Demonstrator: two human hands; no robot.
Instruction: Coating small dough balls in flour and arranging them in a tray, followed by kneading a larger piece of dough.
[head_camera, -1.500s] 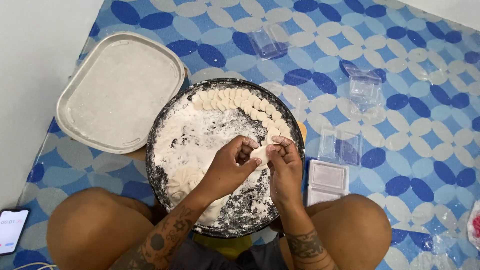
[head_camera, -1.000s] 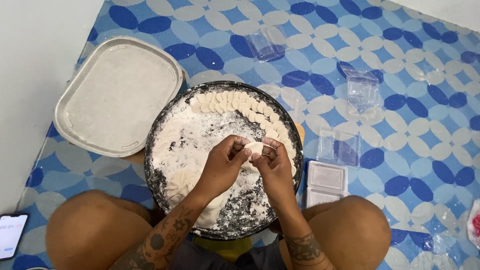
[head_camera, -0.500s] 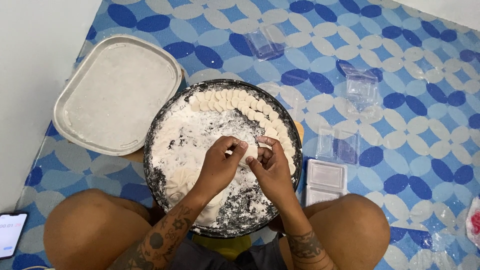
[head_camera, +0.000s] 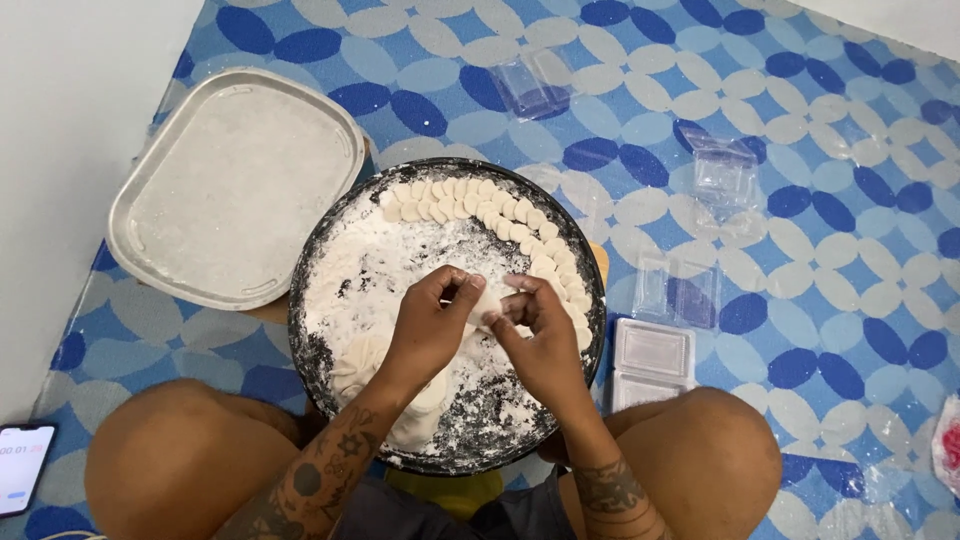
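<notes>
Dough piece (head_camera: 490, 300) is mostly hidden between the fingertips, only a pale sliver shows; can't tell its shape. Left hand (head_camera: 432, 330) and right hand (head_camera: 540, 340) both pinch it, fingers curled in, held just above the middle of the round dark tray (head_camera: 320, 365). Phone (head_camera: 22, 468) is cut off at the left edge, pink item (head_camera: 948, 445) cut off at the right edge. Yellow thing under the tray's near rim barely shows, can't identify.

Tray: black, circular, thick layer of white flour, patchy and powdery, bare dark spots near the lower rim. Finished dumplings (head_camera: 470, 200): small, pale, folded crescents, overlapping in one arc along the far and right rim. Stack of round flat wrappers (head_camera: 362, 360) sits in the flour under the left wrist. Left of the tray: rounded-rectangular white tray (head_camera: 150, 170), floured, touching or tucked under the dark one. Clear plastic boxes (head_camera: 655, 355) scattered to the right on a blue-and-white patterned mat (head_camera: 820, 290). Both forearms tattooed.

Versus 0.5 s ago: hands in nearly the same spot, same pinch; dumpling row unchanged.
</notes>
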